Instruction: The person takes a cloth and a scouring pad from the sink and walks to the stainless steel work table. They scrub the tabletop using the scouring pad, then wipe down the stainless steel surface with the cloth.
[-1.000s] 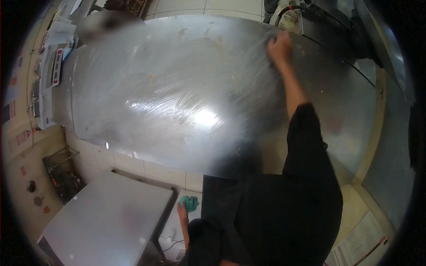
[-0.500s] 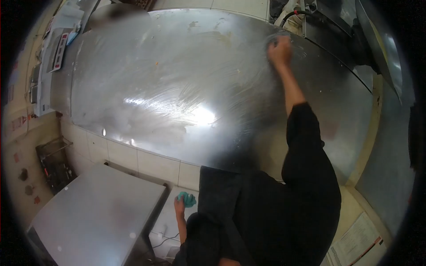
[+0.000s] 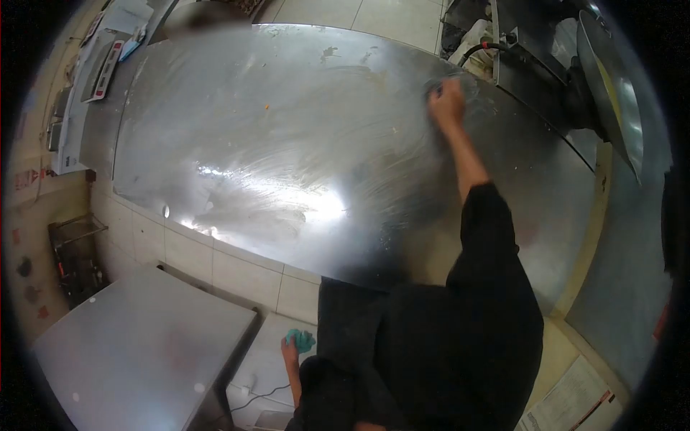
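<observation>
My right hand (image 3: pixel 448 103) is closed over a small dark pad (image 3: pixel 435 92), mostly hidden by the fingers, and presses it to the metal table (image 3: pixel 237 136) near its far right edge. Wet, streaky smears cover much of the tabletop. Down by my body, off the table's near side, my left hand (image 3: pixel 290 349) is closed around a crumpled teal cloth (image 3: pixel 302 340). A small orange crumb (image 3: pixel 267 107) lies on the table's left half.
At the far left stands a scale (image 3: pixel 106 72) with a red-marked panel. A white-topped surface (image 3: pixel 144 345) is at lower left. Beyond the right corner are a black hose (image 3: pixel 474 50) and a large metal pan (image 3: pixel 611 93). A paper sheet (image 3: pixel 568 402) is at lower right.
My right hand with the dark pad has shifted slightly left and toward me on the table. The camera view has tilted a little. My left hand still holds the teal cloth.
</observation>
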The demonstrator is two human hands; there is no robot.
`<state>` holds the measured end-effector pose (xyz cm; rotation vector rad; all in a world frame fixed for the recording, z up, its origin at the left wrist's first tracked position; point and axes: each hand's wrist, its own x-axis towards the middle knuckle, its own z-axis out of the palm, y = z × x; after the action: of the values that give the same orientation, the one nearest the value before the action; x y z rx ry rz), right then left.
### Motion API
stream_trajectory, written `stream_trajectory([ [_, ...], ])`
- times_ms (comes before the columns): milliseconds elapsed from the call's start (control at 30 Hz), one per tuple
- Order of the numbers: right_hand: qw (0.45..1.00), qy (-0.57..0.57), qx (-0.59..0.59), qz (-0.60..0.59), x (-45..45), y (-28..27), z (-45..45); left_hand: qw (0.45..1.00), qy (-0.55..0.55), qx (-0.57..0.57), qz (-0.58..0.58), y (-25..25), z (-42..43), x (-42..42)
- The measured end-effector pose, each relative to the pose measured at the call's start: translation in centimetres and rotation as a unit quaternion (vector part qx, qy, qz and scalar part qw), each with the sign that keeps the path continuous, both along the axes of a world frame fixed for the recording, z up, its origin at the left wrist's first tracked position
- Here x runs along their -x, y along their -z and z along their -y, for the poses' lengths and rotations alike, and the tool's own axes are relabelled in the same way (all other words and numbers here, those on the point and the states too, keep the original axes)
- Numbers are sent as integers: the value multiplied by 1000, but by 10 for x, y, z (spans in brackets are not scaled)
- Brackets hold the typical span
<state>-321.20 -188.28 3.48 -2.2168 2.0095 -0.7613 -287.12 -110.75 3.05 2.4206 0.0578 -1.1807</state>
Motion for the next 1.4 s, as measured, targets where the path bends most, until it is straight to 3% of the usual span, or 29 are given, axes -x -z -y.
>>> stream_trajectory([
  [100,999,-7,27,-19,7,17,-6,997,-32,40,-66,-4,-23,-2],
  [167,990,139,-24,-6,29,-10,41,999,44,-1,-14,19,-44,-14],
  [267,981,184,-54,-6,20,-10,90,997,-20,77,17,34,-60,-13],
  [300,986,154,-29,50,5,10,86,998,-17,64,14,20,-69,-12],
  [367,996,38,82,29,-53,26,72,998,-22,49,-26,20,-46,-5],
  [400,986,-45,150,-49,-69,29,52,999,-19,44,-26,21,-39,-7],
  [433,988,-43,143,-47,-61,26,51,999,36,18,-22,18,-37,-9],
  [500,993,66,-63,74,-33,1,67,996,83,-7,-10,7,-38,-8],
  [567,983,118,-120,77,24,-16,90,988,126,-19,82,-4,-34,-7],
  [600,984,110,-115,82,25,-12,103,989,118,-14,88,-3,-30,-4],
  [667,973,216,-70,-42,31,-4,104,993,-77,66,59,-9,-33,13],
  [700,975,205,-52,63,16,7,97,991,-101,68,49,-9,-32,17],
  [800,998,6,16,55,-52,24,70,1000,-25,-2,12,-4,-29,14],
  [900,987,-141,-25,69,-85,-12,-10,997,59,-49,-1,-3,-18,4],
  [1033,966,-235,-30,100,-55,-15,-122,991,107,-82,5,1,-5,-19],
  [1167,989,-140,-17,54,-7,0,-94,982,162,-96,-17,-27,57,-34],
  [1233,995,34,-42,78,0,-30,-53,975,198,-89,-35,-27,75,-45],
  [1300,998,54,41,-1,-35,-6,-61,983,173,-56,-32,-7,72,-68],
  [1400,994,-53,-75,67,-141,19,-144,965,246,-85,-14,48,58,-119],
])
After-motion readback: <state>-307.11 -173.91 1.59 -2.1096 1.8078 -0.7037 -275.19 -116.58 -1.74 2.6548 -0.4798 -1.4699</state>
